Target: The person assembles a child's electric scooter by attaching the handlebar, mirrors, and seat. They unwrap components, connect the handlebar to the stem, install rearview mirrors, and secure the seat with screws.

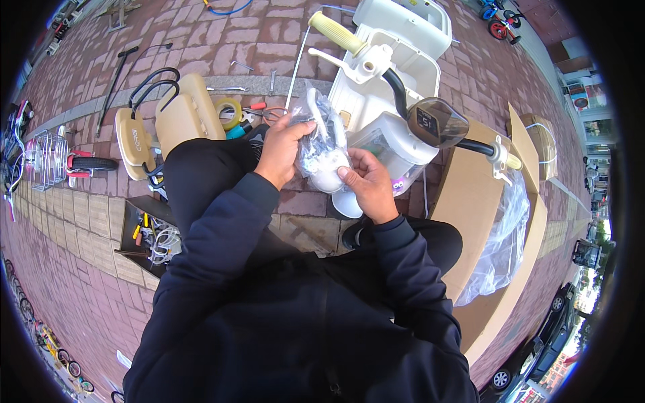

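Observation:
In front of my knees, a clear plastic bag (320,134) with white parts inside is between my two hands. One part is long and slim; a rounded white part (327,176) sits at the bag's lower end. My left hand (281,149) grips the bag's left side, thumb on top. My right hand (369,185) pinches the lower right side by the rounded part. The fingers under the bag are partly hidden. Just beyond stands a white scooter body (403,144) with a black handlebar (394,93), a cream grip (336,32) and a dark round display (437,122).
An open cardboard box (463,195) with clear plastic film (500,245) stands at the right. Beige seats (185,111), yellow tape (229,113) and red-handled pliers (269,111) lie left. A toolbox (149,235) sits by my left leg; a wrench (273,80) lies on the paving.

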### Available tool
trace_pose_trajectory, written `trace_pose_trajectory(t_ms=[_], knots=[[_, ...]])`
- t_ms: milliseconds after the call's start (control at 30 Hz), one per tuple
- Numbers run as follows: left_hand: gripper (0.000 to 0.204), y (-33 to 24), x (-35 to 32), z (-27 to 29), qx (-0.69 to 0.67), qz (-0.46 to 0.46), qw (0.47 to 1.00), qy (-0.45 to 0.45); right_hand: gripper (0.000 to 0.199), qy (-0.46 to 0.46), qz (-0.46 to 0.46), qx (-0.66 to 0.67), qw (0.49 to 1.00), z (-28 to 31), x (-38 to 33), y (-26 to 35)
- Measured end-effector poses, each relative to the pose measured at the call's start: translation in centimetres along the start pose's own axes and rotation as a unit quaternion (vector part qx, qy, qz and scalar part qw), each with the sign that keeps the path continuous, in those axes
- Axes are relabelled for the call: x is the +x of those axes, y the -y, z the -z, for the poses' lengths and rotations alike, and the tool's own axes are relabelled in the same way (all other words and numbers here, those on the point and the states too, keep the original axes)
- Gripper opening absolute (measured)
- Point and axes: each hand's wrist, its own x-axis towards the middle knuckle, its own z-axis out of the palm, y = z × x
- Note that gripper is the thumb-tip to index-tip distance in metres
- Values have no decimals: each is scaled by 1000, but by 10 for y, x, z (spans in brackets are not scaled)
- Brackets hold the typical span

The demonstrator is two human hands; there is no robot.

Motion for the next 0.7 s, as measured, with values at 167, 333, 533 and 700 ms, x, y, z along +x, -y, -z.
trace_pose_trajectory(t_ms=[167,333,533,700], knots=[[35,-3,-3,-2,6,7,1000,24,29,-30,-4,-86,996,4,-1,3],[25,7,-2,2,10,44,999,7,20,-54,-9,-153,987,8,-3,2],[19,18,3,21,81,173,980,-50,11,-57,45,-145,987,10,0,-6],[16,39,-3,21,160,203,966,-29,20,-12,-48,-7,999,1,6,-22]])
